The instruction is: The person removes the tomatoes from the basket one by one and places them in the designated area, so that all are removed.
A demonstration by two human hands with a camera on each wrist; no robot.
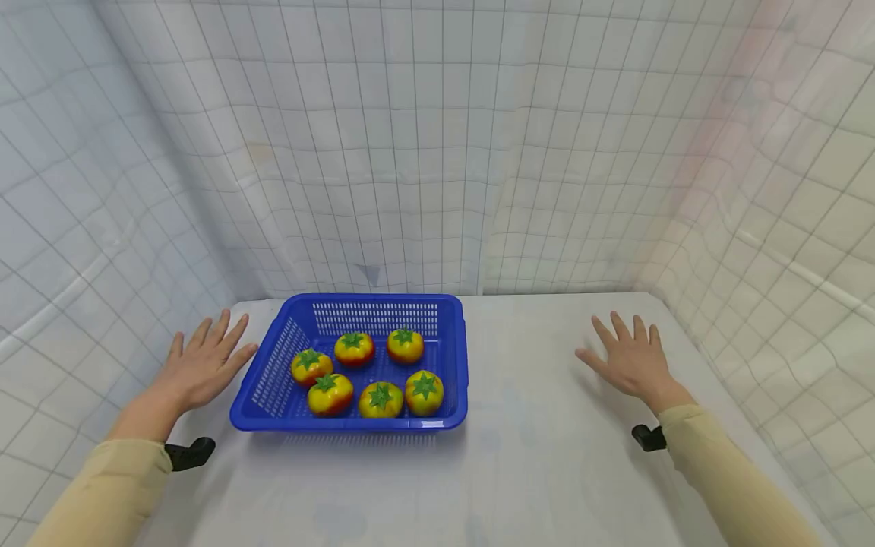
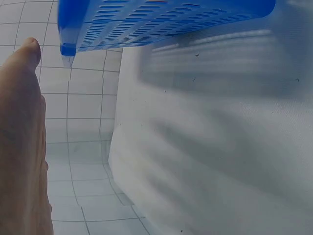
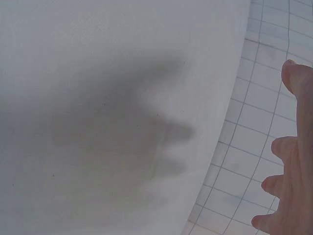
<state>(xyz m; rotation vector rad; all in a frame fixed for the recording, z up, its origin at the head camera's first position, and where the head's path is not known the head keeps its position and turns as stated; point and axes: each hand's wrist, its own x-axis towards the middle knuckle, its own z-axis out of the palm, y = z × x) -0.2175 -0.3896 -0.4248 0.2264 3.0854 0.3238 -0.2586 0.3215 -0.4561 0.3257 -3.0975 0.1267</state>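
Note:
A blue plastic basket (image 1: 349, 424) with slotted walls stands left of centre on the white table. Inside it lie several red-and-yellow tomatoes (image 1: 330, 395) with green leafy tops. Fingers spread, my left hand (image 1: 205, 368) hovers just left of the basket and holds nothing. In the left wrist view the basket's slotted side (image 2: 146, 24) shows beyond the thumb. Over the right part of the table my right hand (image 1: 630, 362) is also spread and holds nothing. Its shadow falls on the white surface in the right wrist view, below the fingers (image 3: 283, 147).
White grid-patterned sheeting hangs as a back wall (image 1: 513, 167) and as side walls at left (image 1: 68, 251) and right (image 1: 786, 251). The white tabletop (image 1: 526, 456) runs between them. Black wrist straps (image 1: 191, 454) show below both hands.

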